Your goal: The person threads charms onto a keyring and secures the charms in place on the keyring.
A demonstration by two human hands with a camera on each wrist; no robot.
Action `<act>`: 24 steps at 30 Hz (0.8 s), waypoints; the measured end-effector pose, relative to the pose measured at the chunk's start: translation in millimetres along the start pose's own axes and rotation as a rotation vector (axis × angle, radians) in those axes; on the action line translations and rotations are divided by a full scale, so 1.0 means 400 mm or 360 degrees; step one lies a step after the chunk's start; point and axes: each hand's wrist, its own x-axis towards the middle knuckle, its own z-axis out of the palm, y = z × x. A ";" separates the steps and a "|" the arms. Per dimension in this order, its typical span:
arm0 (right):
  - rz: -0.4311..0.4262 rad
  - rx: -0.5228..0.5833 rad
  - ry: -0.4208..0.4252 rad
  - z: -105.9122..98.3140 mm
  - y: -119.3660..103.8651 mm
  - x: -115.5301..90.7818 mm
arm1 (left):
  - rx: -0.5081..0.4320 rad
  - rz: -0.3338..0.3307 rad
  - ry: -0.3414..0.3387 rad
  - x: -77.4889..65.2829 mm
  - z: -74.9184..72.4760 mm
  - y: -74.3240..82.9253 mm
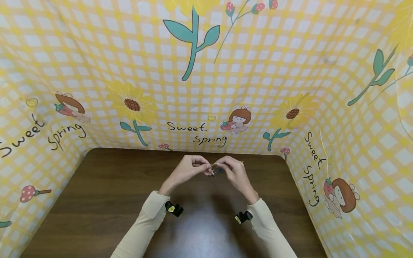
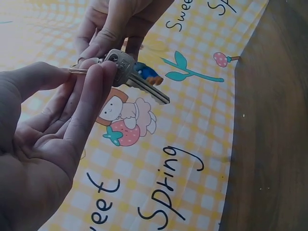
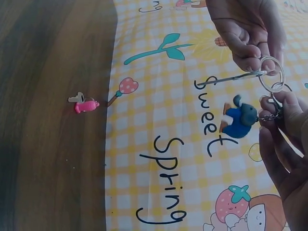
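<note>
Over the far part of the table, both hands meet around a keychain. A metal ring [image 3: 283, 77] is pinched by my left hand [image 1: 188, 168] between thumb and fingers. On that ring sits a silver key [image 2: 122, 67], its blade pointing away from the left fingertips. My right hand [image 1: 237, 175] pinches the keychain's metal fitting, close beside the ring. From the fitting a short chain leads to a blue elephant charm [image 3: 239, 122], which hangs by the right fingertips. Fingers partly cover where ring and fitting meet.
A second small key [image 3: 76, 97] with a pink charm [image 3: 86, 106] lies on the brown wooden table [image 1: 96, 200]. Yellow checked cloth [image 1: 200, 93] with printed flowers and figures walls the table at the back and both sides.
</note>
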 end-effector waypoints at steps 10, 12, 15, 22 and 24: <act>-0.0186 -0.0097 -0.0045 -0.014 -0.012 0.014 | 0.0155 -0.0019 -0.0110 -0.002 -0.012 0.025; -0.0226 -0.0126 -0.0069 -0.014 -0.017 0.018 | 0.0183 -0.0028 -0.0132 -0.001 -0.011 0.028; -0.0233 -0.0139 -0.0094 -0.012 -0.025 0.020 | 0.0204 -0.0042 -0.0147 0.002 -0.010 0.028; -0.0127 -0.0120 -0.0057 -0.005 -0.034 0.015 | 0.0190 -0.0025 -0.0113 -0.004 -0.016 0.018; -0.0102 -0.0098 -0.0040 -0.002 -0.036 0.014 | 0.0163 -0.0003 -0.0119 -0.005 -0.016 0.018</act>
